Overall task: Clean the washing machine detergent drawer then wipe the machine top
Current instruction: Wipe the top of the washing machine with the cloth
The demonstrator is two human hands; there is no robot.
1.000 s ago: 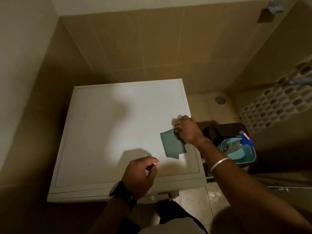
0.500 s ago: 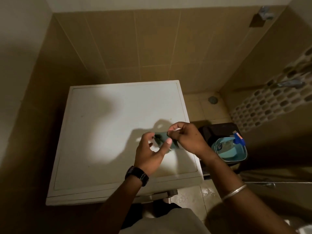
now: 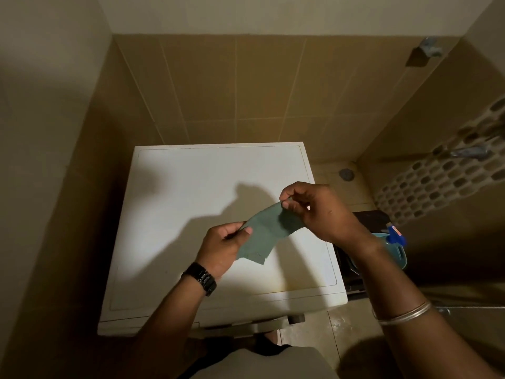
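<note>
The left hand (image 3: 222, 246), with a black link watch (image 3: 200, 279) at its wrist, pinches the lower left corner of a thin, matte green cloth (image 3: 266, 231) between thumb and curled fingers (image 3: 247, 230). The right hand (image 3: 318, 207), a thin silver bangle (image 3: 401, 313) on its forearm, pinches the upper right edge. The cloth hangs stretched between both hands, above the smooth white flat top of the washing machine (image 3: 191, 192). Farther right, a light blue plastic tub (image 3: 400, 254) sits on the floor.
</note>
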